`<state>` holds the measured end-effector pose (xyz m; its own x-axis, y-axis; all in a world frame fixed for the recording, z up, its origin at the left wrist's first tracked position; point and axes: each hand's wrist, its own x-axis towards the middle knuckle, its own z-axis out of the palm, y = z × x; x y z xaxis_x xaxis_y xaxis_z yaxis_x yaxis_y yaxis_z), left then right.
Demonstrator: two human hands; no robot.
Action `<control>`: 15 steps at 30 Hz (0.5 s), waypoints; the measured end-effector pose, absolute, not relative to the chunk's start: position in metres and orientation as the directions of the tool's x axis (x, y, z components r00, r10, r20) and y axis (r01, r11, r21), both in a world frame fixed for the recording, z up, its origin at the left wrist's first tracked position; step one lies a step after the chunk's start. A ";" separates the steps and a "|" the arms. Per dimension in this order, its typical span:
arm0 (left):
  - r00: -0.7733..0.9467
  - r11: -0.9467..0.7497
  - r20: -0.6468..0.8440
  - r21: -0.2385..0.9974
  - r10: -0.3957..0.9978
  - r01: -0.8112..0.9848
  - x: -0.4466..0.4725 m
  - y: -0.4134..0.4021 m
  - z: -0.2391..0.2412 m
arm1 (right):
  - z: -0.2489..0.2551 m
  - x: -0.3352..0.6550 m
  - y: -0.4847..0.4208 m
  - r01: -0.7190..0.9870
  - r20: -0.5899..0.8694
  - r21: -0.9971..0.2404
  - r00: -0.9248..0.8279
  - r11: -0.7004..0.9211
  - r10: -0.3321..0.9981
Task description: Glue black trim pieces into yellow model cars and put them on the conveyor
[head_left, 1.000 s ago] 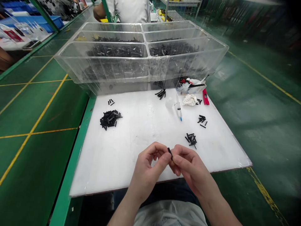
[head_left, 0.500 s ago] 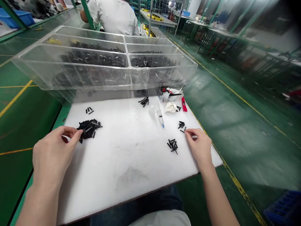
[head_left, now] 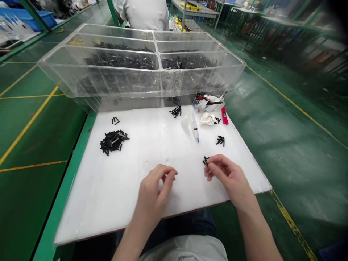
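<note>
My left hand [head_left: 155,189] hovers over the near middle of the white board [head_left: 152,148], thumb and forefinger curled into a loose pinch; whether anything is in it is hidden. My right hand [head_left: 226,174] is at the board's near right, fingertips pinched on a small black piece [head_left: 205,161] at a little heap mostly covered by the hand. A bigger pile of short black pieces [head_left: 112,140] lies at the left. Another small group of black pieces [head_left: 220,140] lies beyond my right hand.
Large clear bins [head_left: 114,81] of black parts stand across the back. In front of them lie curved black pieces [head_left: 176,111], a syringe [head_left: 195,131], a crumpled white cloth [head_left: 208,118], a red tool [head_left: 224,115] and a small clear tray [head_left: 208,103]. A person in a white shirt [head_left: 146,14] sits beyond.
My left hand has come back from the big pile on the left to the near middle. My right hand has moved from the far small group to the nearer heap.
</note>
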<state>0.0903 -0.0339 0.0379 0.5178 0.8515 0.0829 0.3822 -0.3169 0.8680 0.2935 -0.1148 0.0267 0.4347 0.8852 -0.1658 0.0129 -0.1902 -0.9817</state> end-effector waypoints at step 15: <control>0.550 0.150 -0.218 0.975 0.806 0.166 0.091 -0.041 0.045 | 0.044 0.232 -0.113 -0.167 -0.234 -0.966 0.252 -0.196 0.939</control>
<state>0.0907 -0.0412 0.0452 0.5503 0.8062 -0.2176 0.1661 0.1497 0.9747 0.2324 -0.1133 0.0435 0.2517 0.9391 -0.2339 -0.1672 -0.1959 -0.9663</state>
